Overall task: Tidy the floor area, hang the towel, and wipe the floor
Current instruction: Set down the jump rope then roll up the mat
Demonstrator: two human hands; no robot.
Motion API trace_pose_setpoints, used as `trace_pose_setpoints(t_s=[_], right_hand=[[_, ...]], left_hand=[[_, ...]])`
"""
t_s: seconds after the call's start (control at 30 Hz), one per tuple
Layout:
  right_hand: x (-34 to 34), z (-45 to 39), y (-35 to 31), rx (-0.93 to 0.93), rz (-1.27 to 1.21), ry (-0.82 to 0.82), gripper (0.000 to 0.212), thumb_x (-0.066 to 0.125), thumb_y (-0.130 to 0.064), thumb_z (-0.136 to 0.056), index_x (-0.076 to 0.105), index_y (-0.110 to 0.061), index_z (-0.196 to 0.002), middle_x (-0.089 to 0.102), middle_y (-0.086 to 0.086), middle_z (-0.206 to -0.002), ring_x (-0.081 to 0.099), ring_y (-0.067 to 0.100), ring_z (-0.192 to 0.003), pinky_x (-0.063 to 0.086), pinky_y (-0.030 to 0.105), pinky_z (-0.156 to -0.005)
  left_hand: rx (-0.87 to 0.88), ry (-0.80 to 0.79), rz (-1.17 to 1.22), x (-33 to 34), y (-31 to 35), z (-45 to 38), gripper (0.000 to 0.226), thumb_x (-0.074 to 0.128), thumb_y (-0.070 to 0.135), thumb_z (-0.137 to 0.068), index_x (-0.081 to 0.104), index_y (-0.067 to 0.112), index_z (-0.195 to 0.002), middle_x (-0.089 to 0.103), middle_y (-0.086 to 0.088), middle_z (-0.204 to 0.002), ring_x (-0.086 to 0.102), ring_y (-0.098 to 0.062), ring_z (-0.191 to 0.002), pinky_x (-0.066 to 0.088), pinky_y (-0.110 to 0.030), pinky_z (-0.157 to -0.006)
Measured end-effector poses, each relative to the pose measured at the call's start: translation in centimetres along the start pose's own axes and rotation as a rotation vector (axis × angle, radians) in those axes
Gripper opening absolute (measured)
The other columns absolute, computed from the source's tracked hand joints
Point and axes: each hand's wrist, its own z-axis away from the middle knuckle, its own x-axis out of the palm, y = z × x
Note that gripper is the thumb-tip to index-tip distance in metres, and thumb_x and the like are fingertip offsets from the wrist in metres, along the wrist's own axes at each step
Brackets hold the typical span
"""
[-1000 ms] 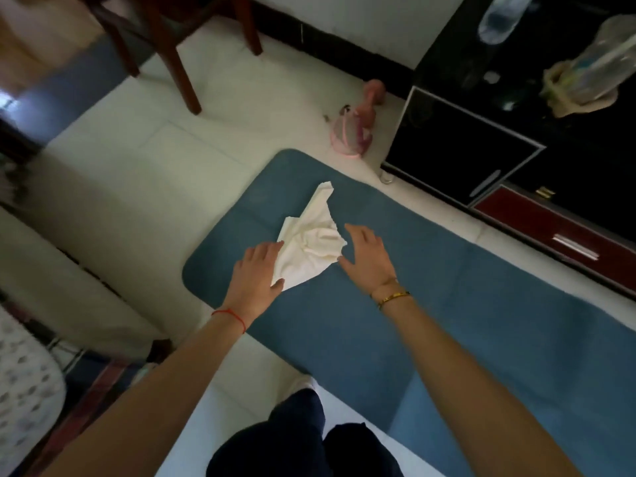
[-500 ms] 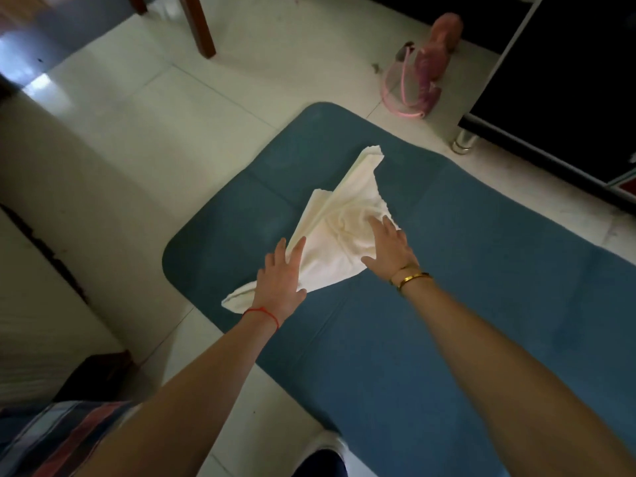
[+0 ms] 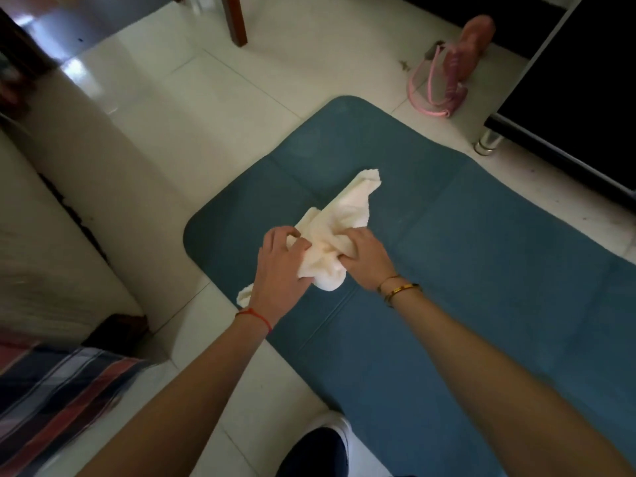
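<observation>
Blue mat (image 3: 481, 270): both hands grip towel (image 3: 339, 215).

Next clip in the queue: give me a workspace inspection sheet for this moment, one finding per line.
Surface: pale tiled floor with a blue mat laid on it.
Job's things: cream towel bunched on the mat near its rounded end.
Clutter: pink toy-like object with a pink looped cord on the tiles by the black cabinet; small debris specks nearby.
Grippers: left hand and right hand both grip the towel, fingers curled into the cloth.
Cables: nothing seen.
Surroundings: wooden chair leg at top, striped fabric lower left, a shoe at bottom.
</observation>
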Motion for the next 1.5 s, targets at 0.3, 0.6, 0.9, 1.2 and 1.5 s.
trace_pose_setpoints(t_s=[0.3,0.6,0.9,1.2,1.5], right_hand=[[6.8,7.3,-10.2,-0.185,-0.219,-0.343,0.035,0.064,-0.013,-0.084,0.050,-0.012,-0.116,0.063,0.008,-0.108,0.059,0.026,-0.095,0.049,0.040,-0.083],[12.0,10.6,-10.8,-0.416,0.011,-0.363,0.051,0.062,-0.031,-0.089,0.046,-0.010,-0.132,0.051,0.007,-0.132,0.045,0.022,-0.122,0.038,0.035,-0.103],[8.1,15.1,-0.8,-0.310,0.331,0.025,0.047,0.073,-0.024,-0.077,0.057,-0.011,-0.118,0.057,0.009,-0.118,0.051,0.029,-0.110,0.047,0.042,-0.090],[2.2,26.0,10.0,0.125,0.460,0.194,0.058,0.080,-0.029,-0.067,0.058,-0.011,-0.118,0.058,0.009,-0.115,0.055,0.031,-0.106,0.050,0.041,-0.084],[3.5,36.6,13.8,0.170,0.582,0.121,0.081,0.053,-0.065,-0.065,0.053,-0.012,-0.126,0.054,0.013,-0.128,0.048,0.035,-0.118,0.043,0.049,-0.099]], left_hand=[[-0.288,-0.182,0.184,-11.5,-1.6,10.8,0.036,0.074,0.029,-0.074,0.049,0.022,-0.100,0.057,0.005,-0.096,0.057,-0.016,-0.084,0.049,-0.033,-0.071],[-0.536,-0.295,-0.360,-12.0,-5.1,19.7,0.051,0.070,0.035,-0.073,0.047,0.013,-0.113,0.053,-0.012,-0.119,0.052,-0.035,-0.109,0.041,-0.046,-0.092],[0.052,-0.246,-0.212,-6.4,0.5,16.0,0.048,0.072,0.032,-0.077,0.050,0.015,-0.116,0.051,-0.004,-0.124,0.050,-0.026,-0.116,0.037,-0.034,-0.097],[0.600,-0.589,-0.052,2.0,9.5,12.4,0.050,0.067,0.033,-0.082,0.052,0.020,-0.127,0.052,-0.001,-0.127,0.048,-0.022,-0.120,0.036,-0.037,-0.101],[0.890,-0.816,-0.040,7.3,15.5,15.8,0.060,0.066,0.044,-0.075,0.050,0.021,-0.128,0.051,0.002,-0.126,0.048,-0.018,-0.117,0.041,-0.035,-0.095]])
